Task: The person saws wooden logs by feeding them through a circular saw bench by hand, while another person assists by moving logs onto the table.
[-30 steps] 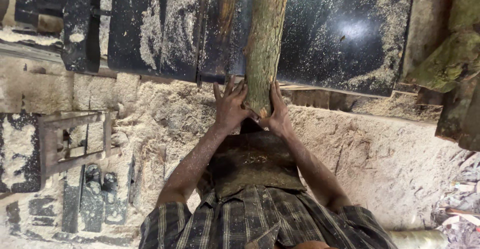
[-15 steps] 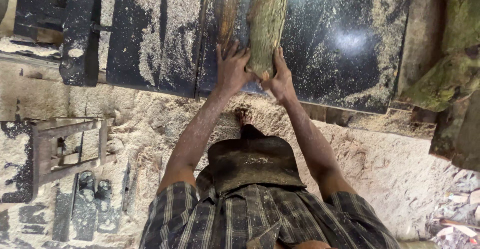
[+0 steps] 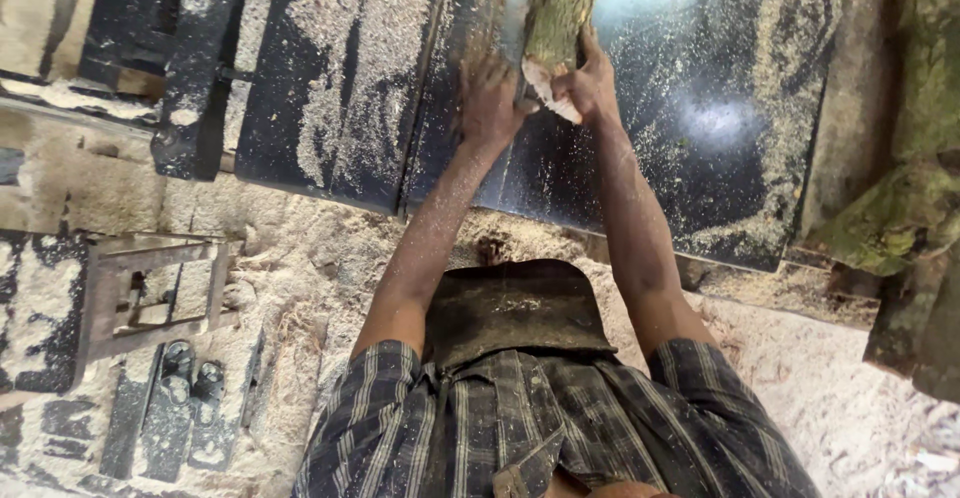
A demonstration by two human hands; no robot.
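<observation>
Two hands are pressed against the near end of a bark-covered log point(image 3: 560, 8) at the top centre of the frame: the left hand point(image 3: 488, 98) spread alongside it, the right hand point(image 3: 590, 83) wrapped around it. The log is laid on a dark, sawdust-strewn metal table point(image 3: 720, 108).

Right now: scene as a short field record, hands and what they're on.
left hand: pressed against the left side of the log's near end
right hand: gripping the log's near end from the right
log: bark-covered, lying lengthwise on the table, far end out of frame
table: dark metal, strewn with sawdust
floor: thick sawdust
left of the person: metal frame half buried in sawdust
right edge: mossy timber pieces
</observation>
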